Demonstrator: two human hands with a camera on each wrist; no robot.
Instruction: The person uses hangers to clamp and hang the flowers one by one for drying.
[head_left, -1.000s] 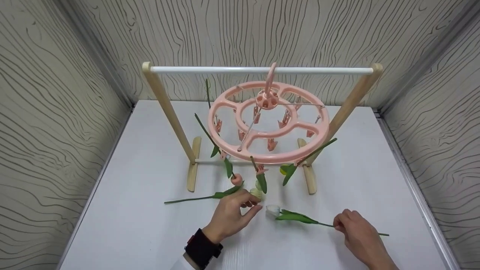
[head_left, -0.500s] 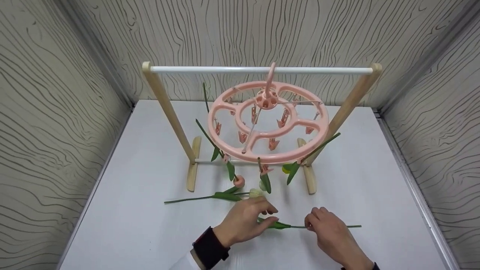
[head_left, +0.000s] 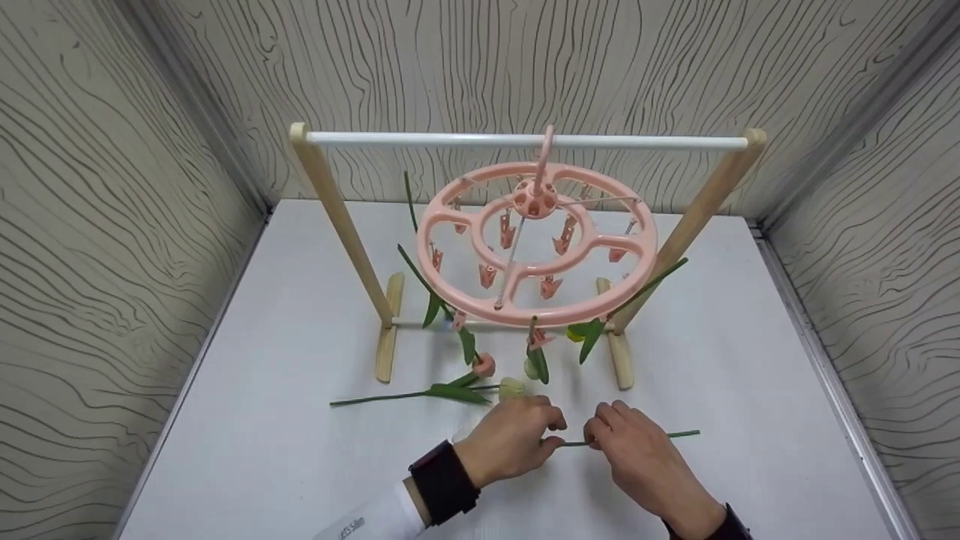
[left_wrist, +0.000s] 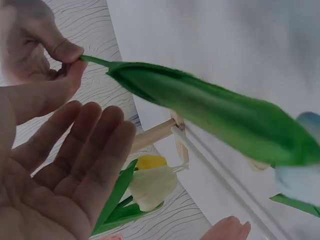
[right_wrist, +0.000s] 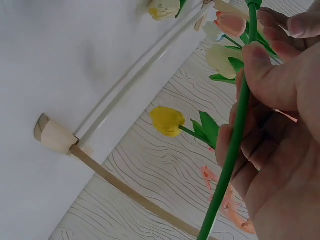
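My right hand [head_left: 637, 457] pinches the green stem of an artificial white tulip [right_wrist: 230, 160] between thumb and fingers, above the near part of the table. Close beside it, my left hand [head_left: 510, 439] has its thumb at the stem. In the left wrist view the left fingers [left_wrist: 80, 155] are extended and loose, not wrapped round it. The tulip's long leaf [left_wrist: 215, 115] stretches away from the hands there, with the pale bloom partly behind it; in the head view my left hand hides the bloom. A second, cream tulip [head_left: 512, 388] lies on the table just beyond my left hand.
A pink round clip hanger [head_left: 536, 311] hangs from the white bar [head_left: 420, 139] of a wooden stand. Several tulips hang upside down from its clips, among them a pink one [head_left: 484, 365] and a yellow one [head_left: 576, 334]. Patterned walls enclose the table [head_left: 247, 420].
My right hand has moved left with the tulip, and my left hand has shifted right from the cream tulip to the held stem. The hanger has turned slightly, carrying its tulips.
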